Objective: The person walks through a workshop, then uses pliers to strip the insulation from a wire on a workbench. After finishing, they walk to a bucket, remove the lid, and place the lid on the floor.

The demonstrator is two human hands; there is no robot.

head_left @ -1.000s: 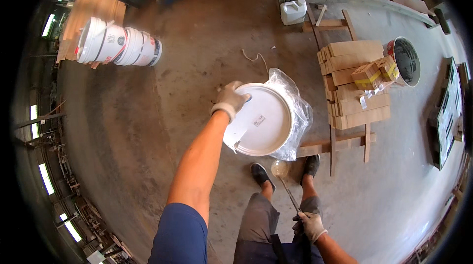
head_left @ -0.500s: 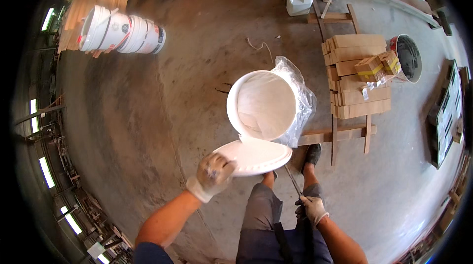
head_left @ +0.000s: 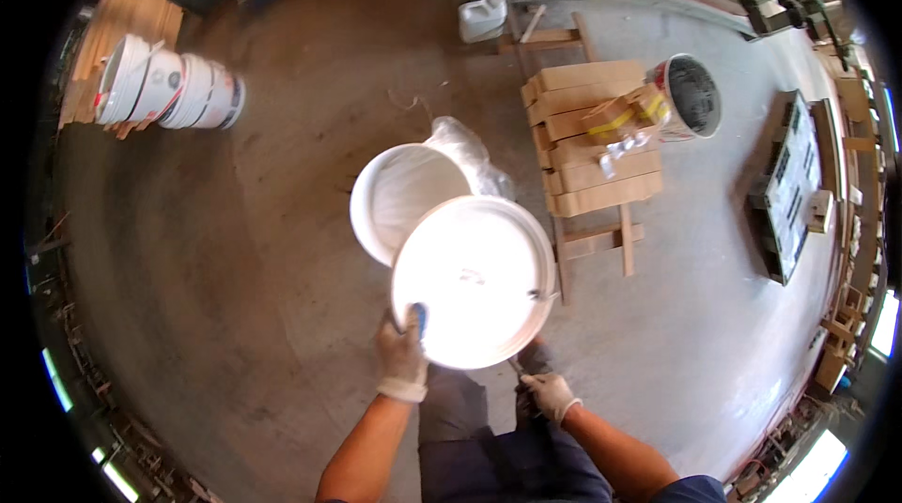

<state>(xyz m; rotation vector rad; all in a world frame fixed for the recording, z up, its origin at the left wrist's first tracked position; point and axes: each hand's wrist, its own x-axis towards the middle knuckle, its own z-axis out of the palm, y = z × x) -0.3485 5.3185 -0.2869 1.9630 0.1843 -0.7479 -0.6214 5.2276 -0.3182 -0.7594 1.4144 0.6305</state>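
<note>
My gloved left hand (head_left: 402, 353) grips the edge of a round white bucket lid (head_left: 474, 278), the thumb on its upper face. The lid is tipped toward me and covers the near right part of a white bucket (head_left: 374, 207) standing on the floor. Pale contents and a lining show inside the bucket, and clear plastic film (head_left: 465, 151) spills over its far right rim. Low on the right, my gloved right hand (head_left: 550, 395) is closed around a thin dark metal rod (head_left: 515, 367), mostly hidden behind the lid and hand.
Cardboard pieces (head_left: 592, 151) lie stacked on a wooden frame to the right, with small taped boxes (head_left: 615, 118) on top. Behind them stands an open, stained bucket (head_left: 693, 97). A white jug (head_left: 483, 18) is at the back; nested buckets (head_left: 169, 85) lie far left. A dark pallet (head_left: 791, 188) sits far right.
My left hand has lifted the lid and turned its broad face up toward me, over the bucket's near side. The whole view has shifted, with the surroundings sliding left.
</note>
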